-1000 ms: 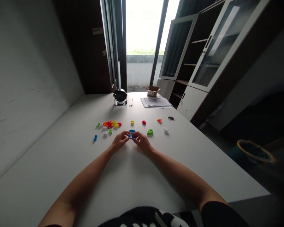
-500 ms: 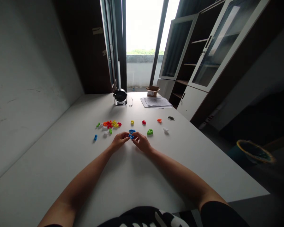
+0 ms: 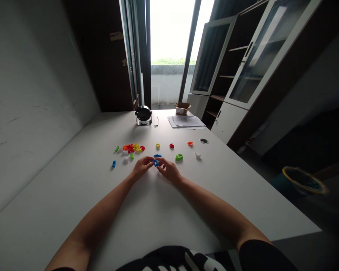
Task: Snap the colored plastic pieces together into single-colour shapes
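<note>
Between the fingertips of my left hand (image 3: 142,167) and my right hand (image 3: 169,171) is a small blue plastic piece (image 3: 156,163) with a hole in it. Both hands pinch it just above the tabletop. Right behind it lies another blue piece (image 3: 157,155), partly hidden by my fingers. A green piece (image 3: 179,157) rests to the right of my right hand. Left of my left hand are a lone blue piece (image 3: 114,163), a white piece (image 3: 126,160) and a small green piece (image 3: 132,156).
A heap of red, orange and yellow pieces (image 3: 131,148) lies at the left. Single yellow (image 3: 158,146), red (image 3: 171,146), orange (image 3: 190,143) and white (image 3: 198,155) pieces sit farther right. Behind are a round black device (image 3: 144,114), papers (image 3: 186,121) and a cardboard box (image 3: 182,108).
The blue piece has been turned between my fingers, so its hole now shows more plainly. My hands stay in nearly the same place, and the other pieces have not moved.
</note>
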`<state>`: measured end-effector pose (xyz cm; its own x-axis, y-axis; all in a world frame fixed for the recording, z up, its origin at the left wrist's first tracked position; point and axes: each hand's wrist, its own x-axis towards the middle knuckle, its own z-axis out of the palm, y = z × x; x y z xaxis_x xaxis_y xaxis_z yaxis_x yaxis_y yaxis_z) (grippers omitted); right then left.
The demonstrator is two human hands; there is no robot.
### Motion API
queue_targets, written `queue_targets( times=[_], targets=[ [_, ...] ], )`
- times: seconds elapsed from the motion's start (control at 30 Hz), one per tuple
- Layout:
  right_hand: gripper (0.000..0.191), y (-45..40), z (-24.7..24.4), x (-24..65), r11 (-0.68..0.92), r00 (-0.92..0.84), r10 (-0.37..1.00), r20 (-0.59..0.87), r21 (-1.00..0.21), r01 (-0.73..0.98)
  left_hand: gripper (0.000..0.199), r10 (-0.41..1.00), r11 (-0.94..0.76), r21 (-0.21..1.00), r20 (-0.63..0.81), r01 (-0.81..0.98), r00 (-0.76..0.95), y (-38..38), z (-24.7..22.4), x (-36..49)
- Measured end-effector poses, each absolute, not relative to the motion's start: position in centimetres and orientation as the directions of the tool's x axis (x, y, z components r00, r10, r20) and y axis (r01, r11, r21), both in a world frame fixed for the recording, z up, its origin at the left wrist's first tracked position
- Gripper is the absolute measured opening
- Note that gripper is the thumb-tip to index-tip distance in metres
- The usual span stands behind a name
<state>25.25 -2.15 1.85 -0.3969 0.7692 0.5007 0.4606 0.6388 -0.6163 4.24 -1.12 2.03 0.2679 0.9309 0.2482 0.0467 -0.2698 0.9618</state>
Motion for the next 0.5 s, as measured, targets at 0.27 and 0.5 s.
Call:
queue_targets(
  times=[0.27,0.5],
  targets=[
    [0.039,-1.91,1.56,25.22,0.687,-0.423,0.727,0.542,-0.552,0.473,0.037,0.931,-0.257,0.966,0.236,0.038,0.278,-1.59,2.68,4.54],
    [0.038,-2.14,1.92,25.25,0.707,-0.468,0.703,0.536,-0.456,0.54,0.036,0.925,-0.288,0.95,0.242,0.123,0.293,-1.64,2.68,4.41]
  ],
)
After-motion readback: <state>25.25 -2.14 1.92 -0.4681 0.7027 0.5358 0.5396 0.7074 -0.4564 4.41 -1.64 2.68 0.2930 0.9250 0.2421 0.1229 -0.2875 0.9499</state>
